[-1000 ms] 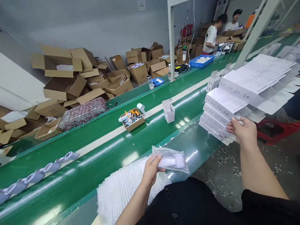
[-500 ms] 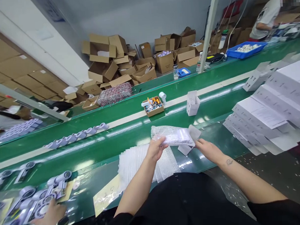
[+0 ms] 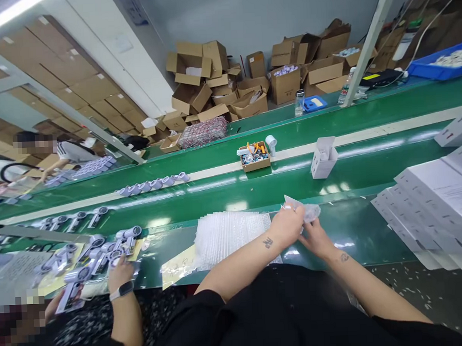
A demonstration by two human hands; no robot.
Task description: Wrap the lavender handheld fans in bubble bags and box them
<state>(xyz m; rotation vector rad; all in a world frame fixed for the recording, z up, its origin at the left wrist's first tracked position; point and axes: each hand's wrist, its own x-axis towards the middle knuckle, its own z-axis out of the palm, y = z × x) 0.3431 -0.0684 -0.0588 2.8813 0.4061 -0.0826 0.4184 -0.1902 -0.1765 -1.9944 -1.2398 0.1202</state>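
A bubble-wrapped packet (image 3: pixel 312 212) and a small white box (image 3: pixel 291 201) are together between my hands, just above the green table. Only a flap of the box shows clearly; its body is mostly covered by my fingers. From the left, my left hand (image 3: pixel 289 224) reaches over and closes round the packet, back of the hand up. My right hand (image 3: pixel 318 239) is lower and to the right, its fingers curled at the box and the wrap. To the left lies a fanned stack of bubble-wrap bags (image 3: pixel 230 239).
White boxes (image 3: pixel 427 205) lie stacked on the right. An open white box (image 3: pixel 324 158) stands ahead, near a carton of small parts (image 3: pixel 255 159). At left, a co-worker's hand (image 3: pixel 120 273) is among handheld fans (image 3: pixel 98 250). Another person (image 3: pixel 61 150) works beyond the belt.
My view has swung left. My left hand has moved right, over the packet and box, close to my right hand. The packet was stretched out between the hands before; now it is mostly covered.
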